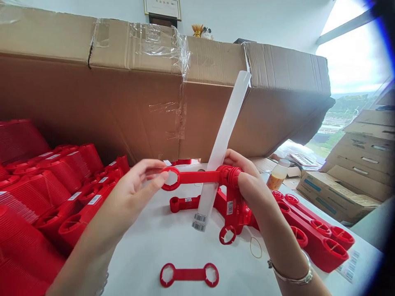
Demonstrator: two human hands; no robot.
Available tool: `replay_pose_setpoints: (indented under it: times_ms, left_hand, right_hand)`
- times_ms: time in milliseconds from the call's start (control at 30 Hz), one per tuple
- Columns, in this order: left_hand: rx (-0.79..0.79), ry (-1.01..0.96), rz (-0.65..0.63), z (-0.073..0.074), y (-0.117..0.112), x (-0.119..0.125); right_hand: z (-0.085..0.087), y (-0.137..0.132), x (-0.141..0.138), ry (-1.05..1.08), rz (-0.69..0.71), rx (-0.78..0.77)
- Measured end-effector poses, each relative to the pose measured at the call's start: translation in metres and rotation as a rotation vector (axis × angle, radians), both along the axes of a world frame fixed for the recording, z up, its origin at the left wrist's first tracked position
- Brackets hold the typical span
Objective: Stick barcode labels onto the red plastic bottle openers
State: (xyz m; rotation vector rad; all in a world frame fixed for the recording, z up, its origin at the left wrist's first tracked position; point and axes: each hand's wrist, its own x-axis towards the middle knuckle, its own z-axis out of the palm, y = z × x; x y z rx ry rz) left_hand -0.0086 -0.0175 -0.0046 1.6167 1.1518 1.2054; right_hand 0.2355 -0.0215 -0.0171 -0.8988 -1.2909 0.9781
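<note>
My left hand (pixel 138 187) pinches the ring end of a red double-ring plastic piece (pixel 197 177), held level above the table. My right hand (pixel 248 174) is closed around its other end, where several ring ends (pixel 229 176) are bunched together. More red pieces (pixel 232 205) hang down from that bunch, one with a barcode label. A long white label strip (pixel 226 119) slants behind the level bar, with barcode stickers at its lower end. Whether my right fingers grip the strip too, I cannot tell. One loose double-ring piece (pixel 189 274) lies flat near the table's front.
Stacks of red pieces (pixel 70 164) crowd the left side. Bundled stacks (pixel 321 234) lie at right, near a rubber band (pixel 256 247) and a bottle (pixel 278 174). A big cardboard box (pixel 123 107) spans the back. Other cartons (pixel 336 193) stand by the window.
</note>
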Motion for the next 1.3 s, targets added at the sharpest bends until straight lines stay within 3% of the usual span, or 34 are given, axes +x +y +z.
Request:
replay_pose_setpoints:
  times_ms: [100,200,367,567,833,967,1300]
  left_hand:
    - [0.292,0.029,0.286,-0.001,-0.007,0.007]
    - [0.289,0.050,0.366,0.006,-0.027,0.017]
    - [0.072,0.149,0.288,0.013,-0.049,0.030]
    - [0.074,0.150,0.126,0.004,-0.042,0.028]
    - [-0.023,0.100,0.197,0.015,-0.057,0.035]
    - [-0.078,0.100,0.163,0.013,-0.054,0.035]
    - [-0.048,0.083,0.182,0.011,-0.054,0.039]
  right_hand:
    - [-0.003,0.000,-0.003,-0.037,-0.057,0.014]
    - [-0.007,-0.001,-0.008,-0.069,-0.067,0.019]
    - [-0.009,-0.008,-0.020,-0.102,-0.043,0.044]
    - [-0.006,-0.017,-0.023,-0.099,-0.017,0.027]
    - [-0.005,-0.017,-0.022,-0.065,-0.003,-0.012]
    - [-0.005,-0.018,-0.023,-0.040,0.031,-0.022]
    - [-0.004,-0.019,-0.024,-0.054,0.027,-0.019]
